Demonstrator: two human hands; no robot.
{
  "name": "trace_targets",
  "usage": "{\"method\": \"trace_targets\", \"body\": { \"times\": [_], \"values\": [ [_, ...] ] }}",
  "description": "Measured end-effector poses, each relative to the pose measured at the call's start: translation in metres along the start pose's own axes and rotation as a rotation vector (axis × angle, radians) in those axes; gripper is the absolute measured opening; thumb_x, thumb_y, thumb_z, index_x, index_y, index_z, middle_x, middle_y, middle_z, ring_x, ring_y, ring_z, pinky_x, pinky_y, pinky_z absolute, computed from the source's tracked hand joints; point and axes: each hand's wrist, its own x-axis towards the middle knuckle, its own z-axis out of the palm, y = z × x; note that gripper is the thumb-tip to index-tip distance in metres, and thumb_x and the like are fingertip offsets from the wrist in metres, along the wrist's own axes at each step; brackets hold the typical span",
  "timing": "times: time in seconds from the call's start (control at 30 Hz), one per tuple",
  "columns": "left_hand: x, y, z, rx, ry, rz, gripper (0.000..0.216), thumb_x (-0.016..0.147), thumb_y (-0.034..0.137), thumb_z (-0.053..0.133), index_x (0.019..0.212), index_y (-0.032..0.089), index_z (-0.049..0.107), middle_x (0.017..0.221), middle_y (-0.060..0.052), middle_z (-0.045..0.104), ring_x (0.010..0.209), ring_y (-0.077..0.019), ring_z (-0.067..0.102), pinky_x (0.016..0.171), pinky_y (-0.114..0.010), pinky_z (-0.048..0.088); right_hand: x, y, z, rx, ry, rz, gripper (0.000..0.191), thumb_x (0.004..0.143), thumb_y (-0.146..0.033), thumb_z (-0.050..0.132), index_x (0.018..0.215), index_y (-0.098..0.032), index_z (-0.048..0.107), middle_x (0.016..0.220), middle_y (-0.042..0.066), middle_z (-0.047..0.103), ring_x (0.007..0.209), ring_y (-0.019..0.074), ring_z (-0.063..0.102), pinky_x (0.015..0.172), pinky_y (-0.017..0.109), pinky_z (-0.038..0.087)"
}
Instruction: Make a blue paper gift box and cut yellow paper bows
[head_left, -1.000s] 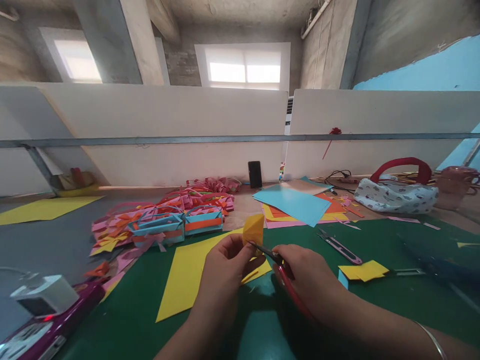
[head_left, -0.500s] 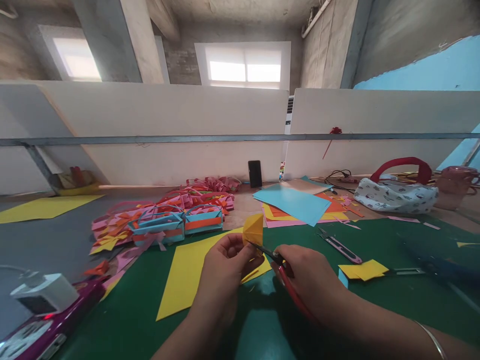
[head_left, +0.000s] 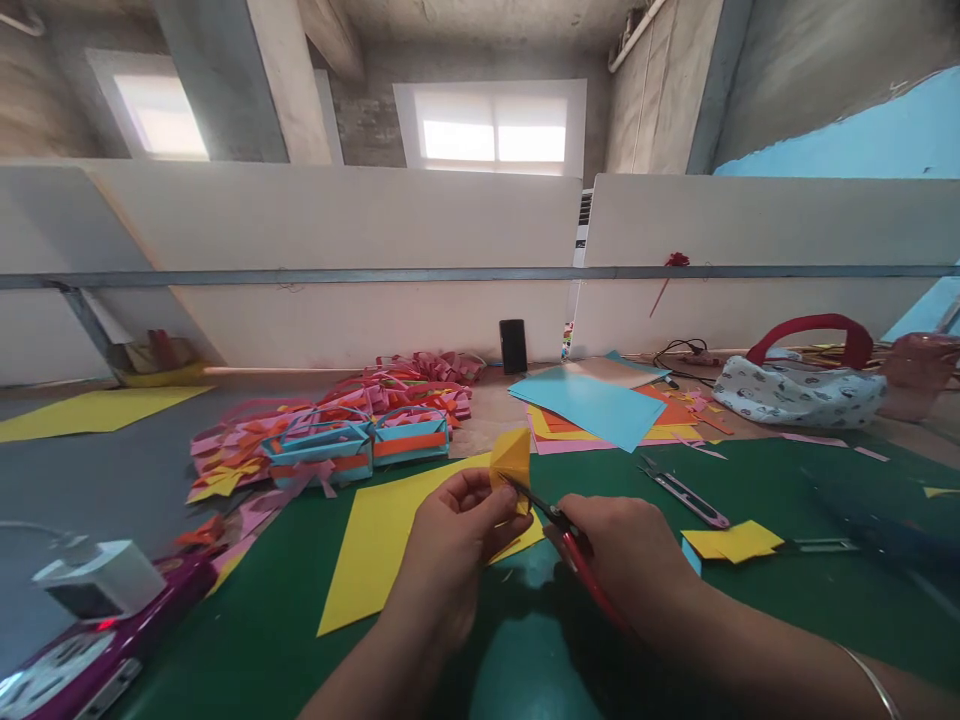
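Note:
My left hand (head_left: pixel 457 540) pinches a small folded piece of yellow paper (head_left: pixel 511 457) and holds it upright above the green mat (head_left: pixel 255 640). My right hand (head_left: pixel 626 565) grips red-handled scissors (head_left: pixel 566 545), whose dark blades point left and meet the lower edge of the folded paper. A large yellow sheet (head_left: pixel 375 545) lies flat on the mat under my left hand.
Blue, pink and orange paper baskets (head_left: pixel 352 440) pile up at the left. A stack of coloured sheets (head_left: pixel 592 410) lies behind, a phone (head_left: pixel 513 346) leans on the partition. Small snips (head_left: pixel 682 492), yellow scraps (head_left: pixel 731 541), a cloth bag (head_left: pixel 799 385) and a charger (head_left: pixel 97 580) lie around.
Both hands and the folded paper stay almost in place. The view has shifted slightly right; the scissor blades sit a little closer into the paper's edge.

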Motion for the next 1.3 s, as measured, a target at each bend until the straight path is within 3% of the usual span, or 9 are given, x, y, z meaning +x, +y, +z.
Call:
{"method": "trace_targets", "body": {
  "times": [0.2,0.4,0.73,0.97,1.3],
  "values": [
    [-0.001,0.004,0.002,0.030,0.009,-0.011,0.007,0.076,0.009,0.061,0.082,0.014,0.061,0.075,-0.002,0.066,0.062,-0.0096,0.065,0.064,-0.022,0.057,0.000,0.001,-0.005,0.002,0.006,0.001,0.016,0.085,-0.023,0.049,0.076,-0.022,0.063,0.071,0.003,0.070,0.062,0.0197,0.063,0.049,0.025,0.029],
    [-0.003,0.007,0.001,0.103,0.059,-0.012,0.004,0.078,0.013,0.059,0.077,0.014,0.063,0.068,-0.003,0.068,0.051,-0.0093,0.063,0.059,-0.023,0.057,0.001,0.003,-0.004,0.023,-0.012,-0.009,0.013,0.083,-0.019,0.051,0.076,-0.021,0.063,0.073,0.003,0.069,0.064,0.0182,0.062,0.051,0.025,0.032],
    [-0.005,0.003,0.004,0.211,0.026,0.015,0.004,0.077,0.015,0.062,0.078,0.014,0.066,0.077,-0.007,0.072,0.063,-0.0148,0.068,0.063,-0.026,0.056,0.003,0.003,-0.002,0.139,-0.046,0.024,0.022,0.081,-0.012,0.051,0.095,-0.022,0.066,0.085,0.005,0.069,0.079,0.0199,0.063,0.064,0.027,0.040],
    [0.001,-0.004,0.000,0.295,-0.015,0.041,0.014,0.073,0.026,0.066,0.077,0.014,0.070,0.074,-0.008,0.072,0.067,-0.0157,0.067,0.057,-0.021,0.050,0.004,0.000,-0.002,0.128,-0.056,0.025,0.021,0.083,-0.015,0.051,0.100,-0.020,0.064,0.090,0.008,0.068,0.082,0.0202,0.062,0.066,0.026,0.039],
    [0.000,-0.004,0.000,0.296,-0.040,0.025,0.013,0.070,0.025,0.065,0.075,0.013,0.069,0.075,-0.007,0.070,0.069,-0.0138,0.063,0.059,-0.020,0.048,0.002,0.001,0.005,0.050,-0.006,-0.030,0.015,0.082,-0.015,0.046,0.079,-0.019,0.060,0.077,0.006,0.067,0.068,0.0202,0.059,0.054,0.026,0.030]
  ]
}}
